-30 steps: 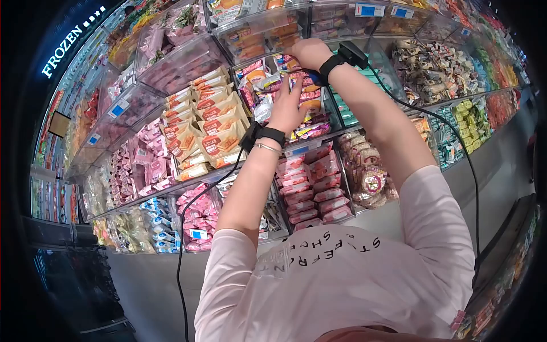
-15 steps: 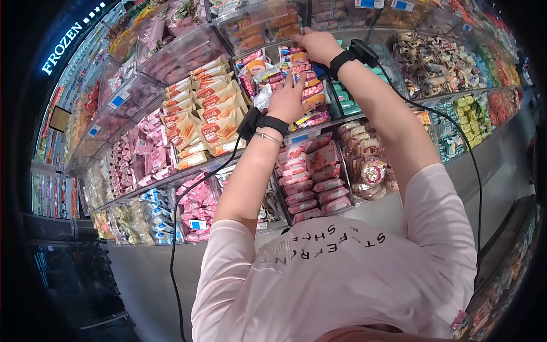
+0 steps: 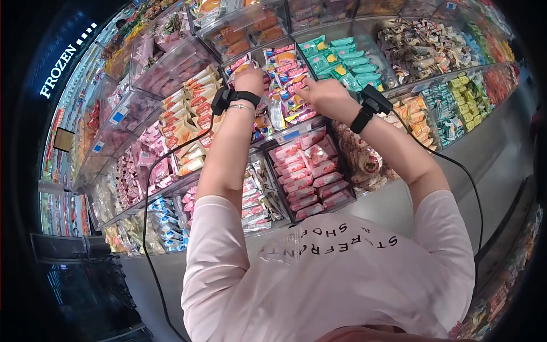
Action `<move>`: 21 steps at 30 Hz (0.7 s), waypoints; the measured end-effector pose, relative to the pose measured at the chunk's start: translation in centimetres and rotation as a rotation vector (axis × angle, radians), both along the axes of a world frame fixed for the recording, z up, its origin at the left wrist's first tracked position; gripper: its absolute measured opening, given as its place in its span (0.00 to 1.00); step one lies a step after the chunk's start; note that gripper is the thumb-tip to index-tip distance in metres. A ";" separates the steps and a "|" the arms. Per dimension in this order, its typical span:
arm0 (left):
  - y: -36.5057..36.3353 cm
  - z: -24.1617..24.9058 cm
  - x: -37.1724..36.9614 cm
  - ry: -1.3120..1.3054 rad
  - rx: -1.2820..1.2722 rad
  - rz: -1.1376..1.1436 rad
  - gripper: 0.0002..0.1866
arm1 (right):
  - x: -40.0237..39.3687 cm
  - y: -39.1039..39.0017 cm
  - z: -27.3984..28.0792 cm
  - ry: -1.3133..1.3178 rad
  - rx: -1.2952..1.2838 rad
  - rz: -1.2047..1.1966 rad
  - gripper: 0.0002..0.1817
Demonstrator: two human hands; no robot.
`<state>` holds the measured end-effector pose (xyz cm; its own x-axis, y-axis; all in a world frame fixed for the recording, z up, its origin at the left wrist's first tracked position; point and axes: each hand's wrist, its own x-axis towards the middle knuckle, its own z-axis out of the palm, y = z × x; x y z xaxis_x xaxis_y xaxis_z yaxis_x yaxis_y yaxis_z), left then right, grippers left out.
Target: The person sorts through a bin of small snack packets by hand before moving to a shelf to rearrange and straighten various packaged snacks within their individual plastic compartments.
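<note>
In the head view, purple and orange snack packets (image 3: 283,76) fill a clear bin in the upper middle. My left hand (image 3: 249,81) is over the bin's left part, its fingers curled down among the packets; what they hold is hidden. From the right my right hand (image 3: 329,98) reaches in, thumb and fingertips pressed together on a purple packet (image 3: 296,100). A black strap with a cabled device is on each wrist.
Beige packets (image 3: 199,105) stand left of the bin, and green packets (image 3: 333,60) lie to its right. Below is a bin of pink packets (image 3: 305,174). Clear bin walls (image 3: 239,48) rise behind. Black cables (image 3: 147,219) hang beside both arms.
Both hands have come nearer to my body. My left hand has shifted left and curled its fingers; my right hand has come down from the bin's far edge to its right side.
</note>
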<state>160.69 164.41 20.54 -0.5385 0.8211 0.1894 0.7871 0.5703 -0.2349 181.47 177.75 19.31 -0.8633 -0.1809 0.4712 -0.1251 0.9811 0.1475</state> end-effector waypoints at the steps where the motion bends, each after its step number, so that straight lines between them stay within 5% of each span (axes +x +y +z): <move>1: 0.5 0.0 -0.4 0.009 0.003 -0.007 0.09 | -0.2 0.3 -0.2 0.009 0.003 -0.007 0.16; 5: 1.3 -0.9 -4.0 -0.108 0.015 -0.052 0.14 | -1.0 1.3 -0.1 -0.070 -0.061 -0.028 0.18; 11: -2.9 9.5 2.8 0.007 0.588 -0.131 0.16 | -1.2 3.0 -0.3 -0.262 -0.406 0.005 0.21; 13: -4.5 10.2 5.3 -0.481 0.622 -0.252 0.18 | -1.4 3.3 0.0 -0.305 -0.479 0.014 0.22; 17: -4.2 3.1 7.8 -0.695 0.319 -0.550 0.19 | -2.3 4.7 -0.2 -0.353 -0.558 0.126 0.24; 21: -2.1 -1.7 8.5 -0.524 0.437 -0.344 0.18 | -1.1 5.2 -0.3 -0.063 -0.682 0.048 0.20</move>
